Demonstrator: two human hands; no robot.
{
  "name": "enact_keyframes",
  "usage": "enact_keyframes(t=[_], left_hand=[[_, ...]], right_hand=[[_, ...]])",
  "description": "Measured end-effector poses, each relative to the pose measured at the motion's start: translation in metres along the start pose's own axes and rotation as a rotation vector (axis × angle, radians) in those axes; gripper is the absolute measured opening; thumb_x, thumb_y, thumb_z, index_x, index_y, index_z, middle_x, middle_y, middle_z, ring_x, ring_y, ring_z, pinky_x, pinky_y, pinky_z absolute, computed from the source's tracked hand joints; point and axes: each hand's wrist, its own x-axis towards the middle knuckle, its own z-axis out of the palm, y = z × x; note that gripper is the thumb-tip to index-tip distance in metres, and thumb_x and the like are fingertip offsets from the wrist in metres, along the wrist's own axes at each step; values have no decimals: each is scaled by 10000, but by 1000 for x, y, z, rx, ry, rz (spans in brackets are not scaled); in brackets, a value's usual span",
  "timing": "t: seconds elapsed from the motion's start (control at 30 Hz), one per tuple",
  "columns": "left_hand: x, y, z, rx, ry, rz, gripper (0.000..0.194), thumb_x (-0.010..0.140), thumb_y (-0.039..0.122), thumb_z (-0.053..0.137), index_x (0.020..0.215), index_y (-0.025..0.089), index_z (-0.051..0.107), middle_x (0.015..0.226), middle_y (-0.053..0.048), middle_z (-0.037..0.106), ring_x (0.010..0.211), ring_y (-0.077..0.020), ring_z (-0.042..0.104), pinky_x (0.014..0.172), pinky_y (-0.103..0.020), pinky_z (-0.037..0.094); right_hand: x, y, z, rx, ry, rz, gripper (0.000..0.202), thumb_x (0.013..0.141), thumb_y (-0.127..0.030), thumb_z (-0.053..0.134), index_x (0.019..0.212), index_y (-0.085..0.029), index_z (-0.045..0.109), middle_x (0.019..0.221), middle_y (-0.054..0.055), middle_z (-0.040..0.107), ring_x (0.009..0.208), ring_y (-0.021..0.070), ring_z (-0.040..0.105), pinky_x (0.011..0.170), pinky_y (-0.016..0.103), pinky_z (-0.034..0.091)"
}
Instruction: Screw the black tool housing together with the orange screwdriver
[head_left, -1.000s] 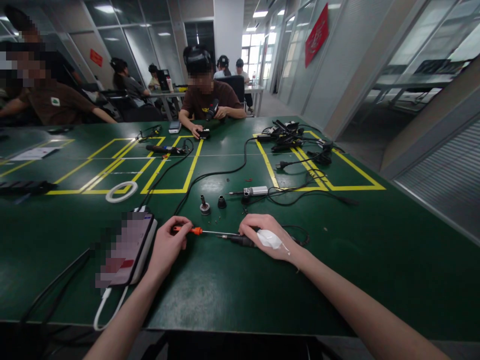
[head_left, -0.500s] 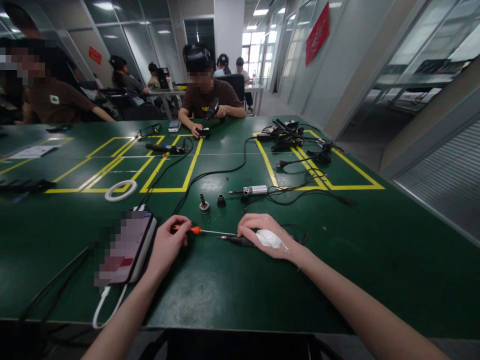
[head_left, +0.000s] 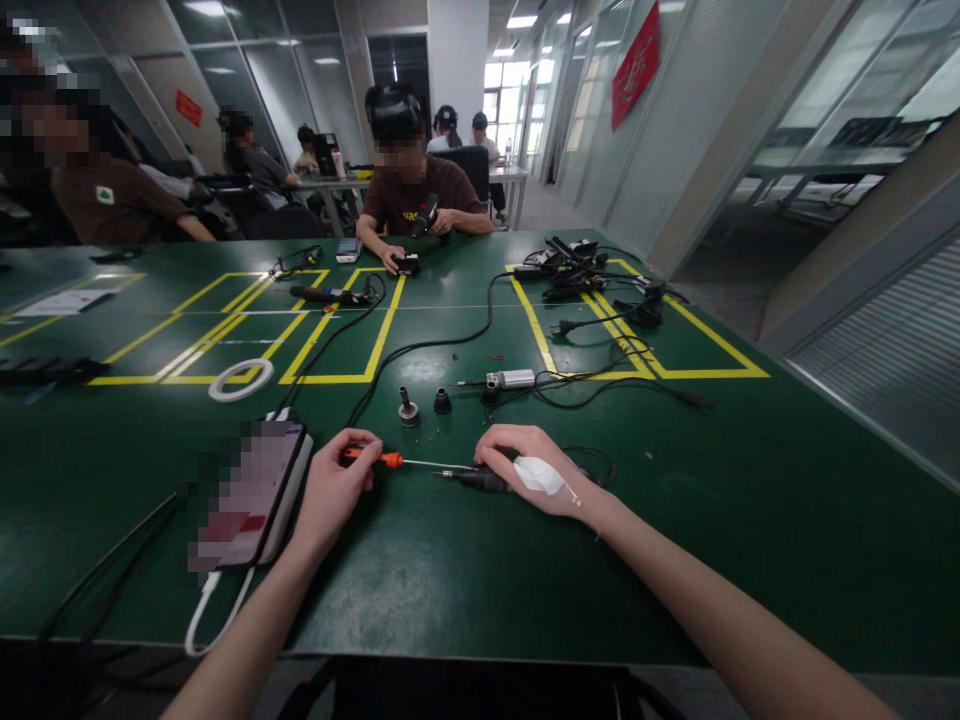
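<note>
My left hand (head_left: 346, 478) is closed round the orange handle of a screwdriver (head_left: 392, 460). Its thin metal shaft points right and ends beside my right fingertips. My right hand (head_left: 529, 465) is curled over a black pen-shaped tool with a metal tip, which looks like a soldering iron (head_left: 480, 479). The iron's tip points left, just below the screwdriver shaft, and its rear end is hidden under the palm. A white patch is taped to the back of this hand. Just beyond lie a metal nozzle part (head_left: 408, 410), a black cone-shaped part (head_left: 442, 402) and several tiny screws (head_left: 431, 437).
A silver tool (head_left: 512, 380) with a cable lies farther back. A phone (head_left: 255, 490) with a white cable stands left of my left hand, near a tape roll (head_left: 241, 381). Tangled black cables (head_left: 570, 268) lie at back right. A co-worker (head_left: 424, 205) sits opposite.
My right thumb and fingertips have shifted slightly, so more of the black iron shows. The left hand and screwdriver stay almost still.
</note>
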Motion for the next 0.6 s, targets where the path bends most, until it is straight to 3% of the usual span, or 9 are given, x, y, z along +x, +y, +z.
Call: enact_keyframes(t=[0.17,0.6], left_hand=[[-1,1,0,16,9,12,389,670,551,746,758,182,662,473,66,488,433,-110,431,443,-212,278],[1,-4,-1,37,4,28,449,693,610,751,769,176,666,476,63,489,450,-117,436,459,-217,287]], right_hand=[[0,-5,2,-58,-23,75,122,960,-224,591,984,-193,706,930,56,762,821,188,703,769,292,515],[0,-5,6,-251,-141,25,182,926,-168,639,1105,-198,640,1020,74,720,911,209,670,831,335,512]])
